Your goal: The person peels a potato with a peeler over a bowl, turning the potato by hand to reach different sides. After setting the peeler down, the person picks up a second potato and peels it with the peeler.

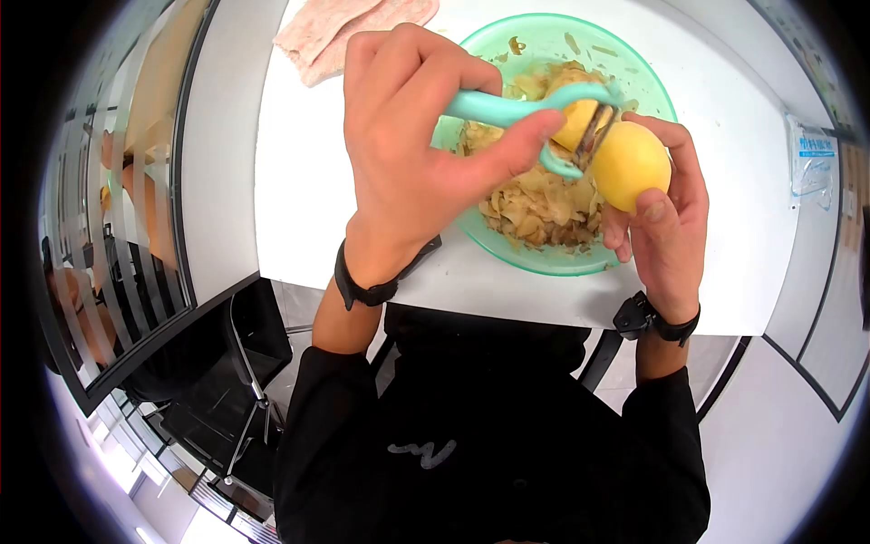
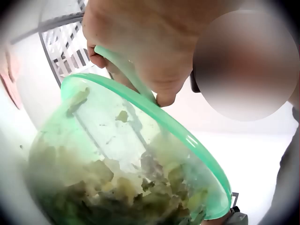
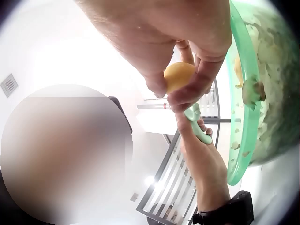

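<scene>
Yellow potato (image 1: pixel 633 165) sits over the green bowl (image 1: pixel 544 32), likely so scraps fall among the peelings (image 1: pixel 544 208), pinched between thumb and fingers of my right hand (image 1: pixel 675 231), while my left hand (image 1: pixel 399 145) curls round the turquoise peeler (image 1: pixel 494 108), blade (image 1: pixel 594 134) beside it.

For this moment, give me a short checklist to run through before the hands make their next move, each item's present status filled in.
1. Left hand grips the mint-green plastic peeler by its handle: ok.
2. Right hand holds the round, smooth yellow potato: ok.
3. Right thumb clear of the peeler's slim metal blade: ok, it sits on the potato's lower side.
4. Blade touching the potato: cannot tell; contact isn't clear.
5. Potato directly over the translucent green bowl: cannot tell; they overlap in the head view, but the right wrist view shows it beside the rim.
6. Potato's hidden side free of skin: cannot tell.
</scene>
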